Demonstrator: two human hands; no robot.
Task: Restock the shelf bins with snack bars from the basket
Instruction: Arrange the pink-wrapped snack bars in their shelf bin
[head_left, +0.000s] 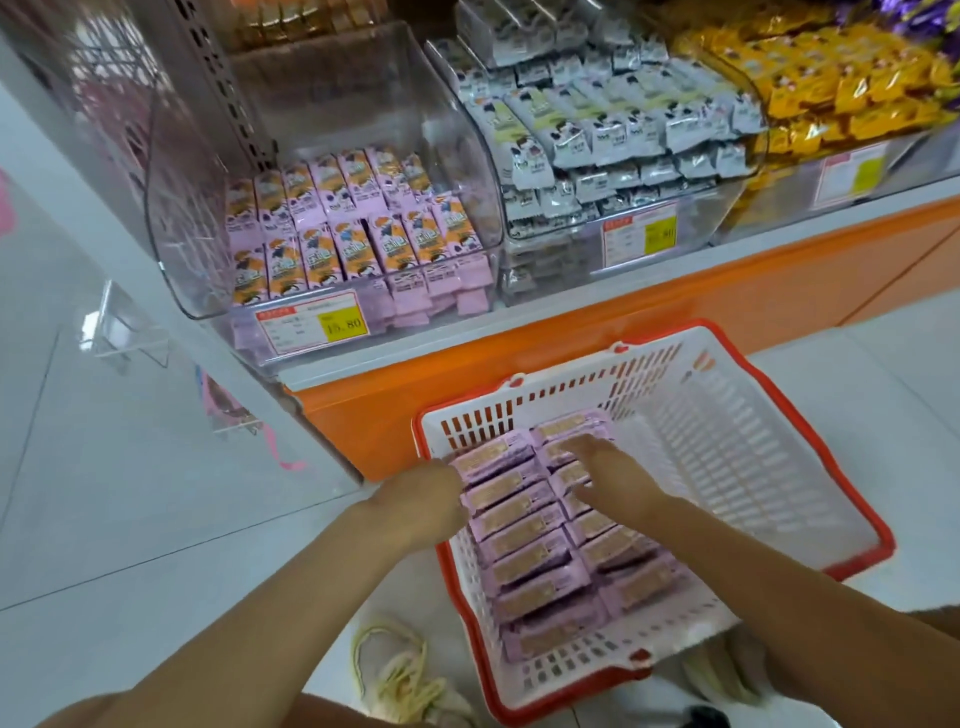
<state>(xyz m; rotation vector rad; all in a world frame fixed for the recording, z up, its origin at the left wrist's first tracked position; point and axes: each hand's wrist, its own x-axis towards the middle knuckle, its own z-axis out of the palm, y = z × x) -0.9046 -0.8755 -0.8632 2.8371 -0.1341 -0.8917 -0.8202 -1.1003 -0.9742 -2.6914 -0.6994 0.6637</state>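
Hands reach into the white lattice plastic basket (571, 384). The left hand (426, 501) meets the pink-wrapped snack bars (524, 551), its grip indiscernible; the right hand (610, 467) rests flat-fingered on them. Two full rows remain unshelved, and the clear plastic shelf bin (187, 260) looks part-filled.

I have bare room in the right half of the basket (727, 467), beside the pink bars (524, 519) packed in two rows along its left wall. Higher up, the clear curved front of the bin (363, 104) stands before its stacked bars (353, 244); space lies open behind them.
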